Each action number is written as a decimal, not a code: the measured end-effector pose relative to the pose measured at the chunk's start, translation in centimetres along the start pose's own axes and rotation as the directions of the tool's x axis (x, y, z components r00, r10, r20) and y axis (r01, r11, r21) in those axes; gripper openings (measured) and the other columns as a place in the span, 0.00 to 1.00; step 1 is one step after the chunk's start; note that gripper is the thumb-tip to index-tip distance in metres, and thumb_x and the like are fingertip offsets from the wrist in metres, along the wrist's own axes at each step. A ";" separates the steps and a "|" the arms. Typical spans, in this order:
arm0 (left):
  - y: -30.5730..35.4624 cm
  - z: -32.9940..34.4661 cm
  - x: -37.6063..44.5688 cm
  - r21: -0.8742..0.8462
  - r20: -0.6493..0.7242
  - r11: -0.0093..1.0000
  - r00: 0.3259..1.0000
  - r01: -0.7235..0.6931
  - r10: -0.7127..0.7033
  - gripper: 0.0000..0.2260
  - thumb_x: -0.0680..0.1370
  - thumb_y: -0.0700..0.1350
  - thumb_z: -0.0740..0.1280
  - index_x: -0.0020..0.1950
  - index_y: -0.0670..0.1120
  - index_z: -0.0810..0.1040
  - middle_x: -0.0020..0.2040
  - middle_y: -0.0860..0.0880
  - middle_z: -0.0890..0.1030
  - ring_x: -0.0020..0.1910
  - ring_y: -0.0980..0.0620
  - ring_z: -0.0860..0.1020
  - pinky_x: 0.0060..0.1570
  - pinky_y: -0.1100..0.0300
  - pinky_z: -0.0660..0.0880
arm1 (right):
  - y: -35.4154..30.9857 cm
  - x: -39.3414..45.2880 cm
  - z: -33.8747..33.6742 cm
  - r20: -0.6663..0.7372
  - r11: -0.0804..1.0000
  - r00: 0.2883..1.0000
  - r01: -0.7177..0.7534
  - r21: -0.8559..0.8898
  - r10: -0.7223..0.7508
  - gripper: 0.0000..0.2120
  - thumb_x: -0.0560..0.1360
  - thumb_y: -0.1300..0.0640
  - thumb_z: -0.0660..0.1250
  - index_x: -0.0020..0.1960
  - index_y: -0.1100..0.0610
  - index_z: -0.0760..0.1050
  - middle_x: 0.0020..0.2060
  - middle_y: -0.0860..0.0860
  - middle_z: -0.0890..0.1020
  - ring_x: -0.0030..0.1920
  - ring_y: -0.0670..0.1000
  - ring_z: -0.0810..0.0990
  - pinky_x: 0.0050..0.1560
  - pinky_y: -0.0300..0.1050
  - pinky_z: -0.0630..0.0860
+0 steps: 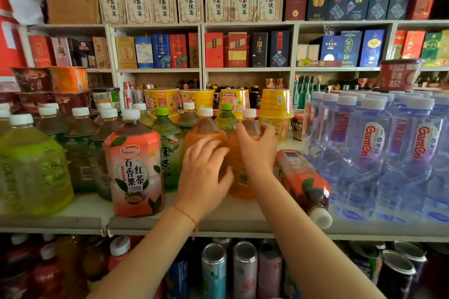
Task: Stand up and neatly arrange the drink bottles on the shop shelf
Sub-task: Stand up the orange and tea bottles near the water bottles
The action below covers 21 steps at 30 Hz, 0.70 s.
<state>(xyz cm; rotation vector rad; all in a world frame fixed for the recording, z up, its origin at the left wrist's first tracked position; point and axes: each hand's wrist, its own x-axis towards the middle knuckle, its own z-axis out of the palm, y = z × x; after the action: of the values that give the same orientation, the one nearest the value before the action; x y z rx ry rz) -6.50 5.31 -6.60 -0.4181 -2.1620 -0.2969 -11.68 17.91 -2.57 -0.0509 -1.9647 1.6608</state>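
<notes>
You are in the middle of the straightening step, by my reading; both your hands are on the two upright orange bottles at the centre of the shelf (pixel 170 222), nudging them into line with the rest of the row; your left hand (pixel 202 175) lies with its fingers curved over the front of the left orange bottle (pixel 206 132), seemingly pressing more than gripping, though the blur leaves me unable to tell how firmly; your right hand (pixel 258 147) wraps its fingers round the shoulder of the right orange bottle (pixel 239 177), thumb side towards you, holding it upright; the two bottles stand touching or nearly so, just in front of a green-capped bottle (pixel 226 116) behind them; to their left stands the passion-fruit tea bottle (pixel 134 172), upright at the shelf's front edge; just beside your right forearm a fallen bottle (pixel 302 184) of the same orange-and-pink label lies on its side, its white cap pointing out over the shelf edge, wedged near the water bottles (pixel 374 148); that one is the obvious job left; the next move, I judge, calls for you to release the orange pair once they sit square, then take the fallen bottle by its body, lift it clear of the water bottles and stand it in the gap to the right of the orange pair; mind the overhanging cap, since a careless brush could roll it off the edge.
</notes>
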 end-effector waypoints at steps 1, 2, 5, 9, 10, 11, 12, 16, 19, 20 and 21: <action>-0.2 0.2 -0.2 0.018 0.016 1.000 1.000 -0.017 0.017 0.21 0.77 0.54 0.58 0.63 0.46 0.80 0.65 0.46 0.78 0.71 0.44 0.70 0.72 0.40 0.66 | -0.1 -0.1 0.4 -0.026 1.000 1.000 -0.001 -0.005 0.001 0.34 0.64 0.31 0.64 0.64 0.48 0.68 0.58 0.50 0.74 0.58 0.54 0.74 0.60 0.59 0.74; -0.3 0.5 -0.4 0.022 0.026 0.999 0.999 -0.038 0.037 0.20 0.77 0.53 0.59 0.64 0.46 0.79 0.65 0.46 0.78 0.72 0.44 0.69 0.73 0.40 0.64 | -0.2 -0.3 0.8 -0.044 1.000 0.999 -0.004 -0.007 0.003 0.33 0.65 0.31 0.64 0.64 0.48 0.68 0.58 0.50 0.74 0.58 0.54 0.74 0.60 0.60 0.74; -0.2 0.6 -0.9 -0.058 0.015 0.997 0.998 -0.058 0.059 0.18 0.77 0.48 0.64 0.66 0.45 0.77 0.66 0.45 0.77 0.71 0.45 0.70 0.76 0.45 0.59 | -0.1 -0.3 1.0 -0.064 1.000 0.998 -0.006 0.028 0.008 0.33 0.65 0.32 0.65 0.65 0.48 0.69 0.58 0.49 0.75 0.58 0.53 0.74 0.61 0.59 0.74; -0.1 -0.4 -1.6 -0.120 -0.087 0.989 0.993 -0.089 0.078 0.17 0.77 0.44 0.64 0.65 0.44 0.77 0.67 0.43 0.75 0.71 0.44 0.70 0.75 0.43 0.63 | 0.1 -1.2 0.7 -0.088 0.996 0.993 0.080 -0.050 -0.084 0.32 0.73 0.39 0.66 0.71 0.54 0.66 0.65 0.53 0.72 0.66 0.55 0.70 0.69 0.58 0.68; -0.3 -1.0 -1.8 -0.107 -0.153 0.989 0.985 -0.101 0.084 0.16 0.77 0.44 0.64 0.64 0.44 0.78 0.68 0.43 0.75 0.72 0.43 0.69 0.74 0.41 0.63 | -0.1 -1.8 0.8 -0.110 0.978 0.979 0.159 -0.131 -0.174 0.32 0.75 0.44 0.66 0.74 0.56 0.63 0.70 0.56 0.69 0.71 0.57 0.65 0.73 0.58 0.62; -0.5 -1.7 -2.0 -0.086 -0.226 0.991 0.971 -0.103 0.081 0.16 0.76 0.43 0.65 0.63 0.43 0.79 0.68 0.42 0.75 0.72 0.42 0.69 0.73 0.40 0.63 | -0.5 -2.7 1.1 -0.123 0.946 0.951 0.254 -0.203 -0.282 0.32 0.76 0.50 0.65 0.76 0.58 0.60 0.73 0.57 0.64 0.75 0.57 0.59 0.76 0.56 0.56; -0.9 -2.5 -2.1 -0.059 -0.300 0.994 0.951 -0.090 0.069 0.16 0.76 0.42 0.66 0.63 0.42 0.79 0.68 0.41 0.75 0.72 0.41 0.69 0.72 0.38 0.63 | -0.9 -3.6 1.6 -0.125 0.902 0.909 0.361 -0.237 -0.397 0.31 0.76 0.55 0.64 0.76 0.60 0.58 0.76 0.58 0.61 0.77 0.57 0.55 0.77 0.55 0.52; -3.9 -6.1 -2.7 -0.007 -0.544 0.998 0.837 0.061 -0.055 0.21 0.74 0.38 0.69 0.67 0.38 0.74 0.70 0.36 0.71 0.73 0.36 0.68 0.68 0.34 0.64 | -3.3 -7.2 4.6 0.013 0.712 0.719 0.691 -0.123 -0.695 0.20 0.75 0.59 0.61 0.66 0.61 0.71 0.67 0.56 0.70 0.70 0.53 0.66 0.70 0.51 0.67; -6.9 -7.9 -4.0 -0.140 -0.610 0.976 0.762 0.166 -0.217 0.24 0.74 0.38 0.68 0.70 0.34 0.69 0.70 0.35 0.70 0.72 0.37 0.67 0.70 0.37 0.65 | -4.4 -9.4 6.8 0.213 0.701 0.690 0.712 -0.030 -0.692 0.11 0.76 0.61 0.63 0.58 0.58 0.76 0.54 0.49 0.77 0.56 0.47 0.73 0.56 0.44 0.75; -7.8 -8.2 -4.6 -0.209 -0.586 0.957 0.758 0.200 -0.287 0.26 0.75 0.40 0.68 0.71 0.35 0.67 0.70 0.36 0.69 0.72 0.38 0.68 0.70 0.39 0.66 | -4.7 -10.0 7.5 0.249 0.710 0.688 0.705 -0.003 -0.682 0.11 0.77 0.60 0.63 0.59 0.57 0.76 0.52 0.48 0.77 0.54 0.45 0.74 0.53 0.41 0.74; -8.6 -8.5 -5.1 -0.287 -0.530 0.927 0.766 0.243 -0.365 0.27 0.76 0.42 0.68 0.72 0.37 0.65 0.69 0.38 0.70 0.70 0.41 0.69 0.69 0.41 0.68 | -4.8 -10.5 8.1 0.276 0.723 0.692 0.690 0.017 -0.667 0.12 0.78 0.59 0.63 0.61 0.56 0.75 0.53 0.47 0.77 0.54 0.45 0.74 0.52 0.38 0.72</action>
<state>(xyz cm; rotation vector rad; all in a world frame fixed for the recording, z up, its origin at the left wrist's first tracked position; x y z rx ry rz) -0.86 -6.55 -6.35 -0.0562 -1.5874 -0.7370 -4.81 5.52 -2.81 0.8220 -1.8944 1.1091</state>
